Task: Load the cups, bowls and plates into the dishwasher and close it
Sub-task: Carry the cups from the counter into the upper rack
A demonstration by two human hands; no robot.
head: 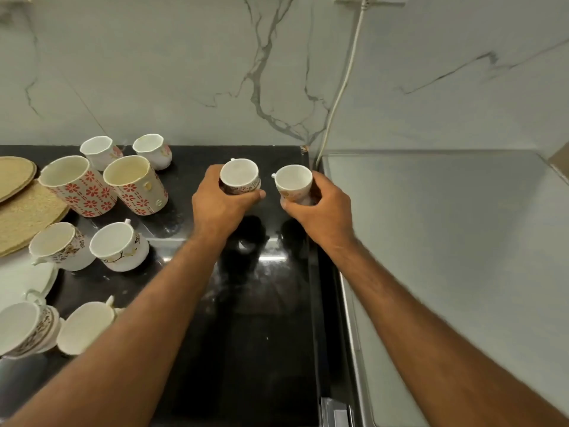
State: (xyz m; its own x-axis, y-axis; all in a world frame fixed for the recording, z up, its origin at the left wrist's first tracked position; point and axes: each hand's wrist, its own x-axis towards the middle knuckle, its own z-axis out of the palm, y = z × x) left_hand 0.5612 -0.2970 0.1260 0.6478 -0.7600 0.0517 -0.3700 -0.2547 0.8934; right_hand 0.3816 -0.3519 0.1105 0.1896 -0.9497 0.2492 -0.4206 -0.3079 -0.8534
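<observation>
Each hand is wrapped round a small white glazed cup at the back of the black polished surface, close to the marble wall: the left hand [220, 204] grips the brown-patterned cup [240, 177], the right hand [323, 208] the orange-patterned cup [294, 184]; both look light, stiff, slick and breakable, so I'd judge a full-body clasp safer than their tiny handles; the dishwasher isn't visible.
</observation>
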